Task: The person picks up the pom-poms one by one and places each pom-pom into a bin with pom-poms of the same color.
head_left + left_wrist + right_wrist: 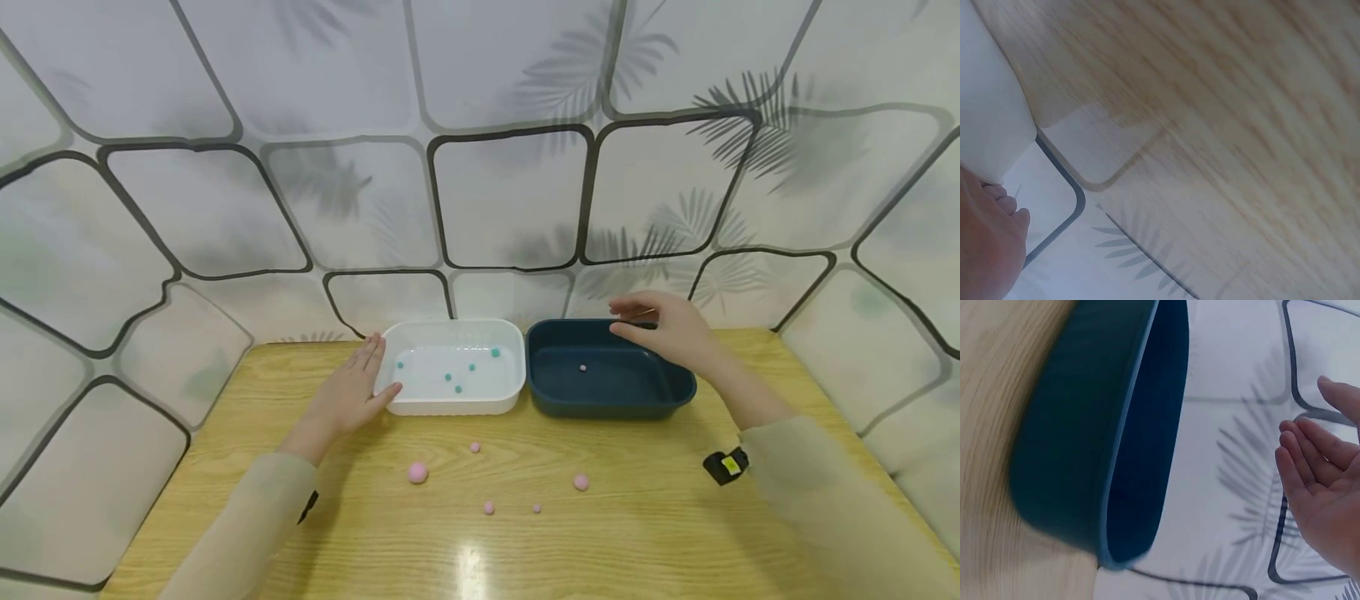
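reference: in the head view, 12 o'clock points to the printed backdrop (510, 200), 6 o'clock to the person.

layout: a white tray (454, 407) and a dark blue tray (609, 410) stand side by side on the wooden table (637, 533), the dark blue tray at 3 o'clock of the white tray. the white tray contains 5 green balls (495, 352). the dark blue tray contains 1 small pink ball (582, 367), at 9 o'clock of its centre. 5 loose pink balls (417, 473) of mixed size lie on the table toward 6 o'clock of the trays; the largest is at 7 o'clock of the white tray.

hand status: the left hand (354, 389) rests with straight fingers at the 9 o'clock end of the white tray, thumb spread from them. the right hand (670, 331) hovers over the 1 o'clock rim of the dark blue tray, fingers loosely bent, thumb apart; no ball shows in its grasp.

step in hand: judged to be sorting by colour, between placements, green set complete.

next move: likely calls for bringing the right hand toward 7 o'clock and pinching 1 loose pink ball lightly between thumb and fingertip. caution: round balls may roll if nudged.
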The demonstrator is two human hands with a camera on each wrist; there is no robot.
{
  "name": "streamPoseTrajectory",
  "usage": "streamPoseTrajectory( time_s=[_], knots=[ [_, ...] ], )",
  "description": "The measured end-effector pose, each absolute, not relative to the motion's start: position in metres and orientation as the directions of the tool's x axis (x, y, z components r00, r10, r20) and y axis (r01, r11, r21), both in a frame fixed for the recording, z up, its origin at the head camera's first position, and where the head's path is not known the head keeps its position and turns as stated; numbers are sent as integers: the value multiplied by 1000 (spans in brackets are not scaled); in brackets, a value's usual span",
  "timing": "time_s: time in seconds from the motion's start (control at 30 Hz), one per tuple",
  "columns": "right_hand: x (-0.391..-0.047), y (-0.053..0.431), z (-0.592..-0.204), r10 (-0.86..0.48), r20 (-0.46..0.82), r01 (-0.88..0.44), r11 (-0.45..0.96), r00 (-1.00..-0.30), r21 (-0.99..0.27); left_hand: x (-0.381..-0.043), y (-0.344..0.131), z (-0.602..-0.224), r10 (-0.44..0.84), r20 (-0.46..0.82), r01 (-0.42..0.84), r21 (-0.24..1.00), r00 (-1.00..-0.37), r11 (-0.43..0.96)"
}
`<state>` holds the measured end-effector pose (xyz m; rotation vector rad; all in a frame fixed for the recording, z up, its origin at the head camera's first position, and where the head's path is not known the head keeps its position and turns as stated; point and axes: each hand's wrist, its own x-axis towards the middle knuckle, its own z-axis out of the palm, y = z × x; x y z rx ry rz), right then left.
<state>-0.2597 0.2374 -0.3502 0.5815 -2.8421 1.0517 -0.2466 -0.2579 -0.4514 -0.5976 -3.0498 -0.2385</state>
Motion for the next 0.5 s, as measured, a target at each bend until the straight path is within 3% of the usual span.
streamPoseTrajectory(
  time_s=[0.27,0.5],
  knots=[
    [-248,271,-359,-366,351,-474,829,-862,-299,-245,-258,-451,374,56,378,152,-926,913],
    [-241,292,-379,-407,240,-448,881,-881,-150,-245,-257,-451,377,56,381,145,-924,913]
  ],
)
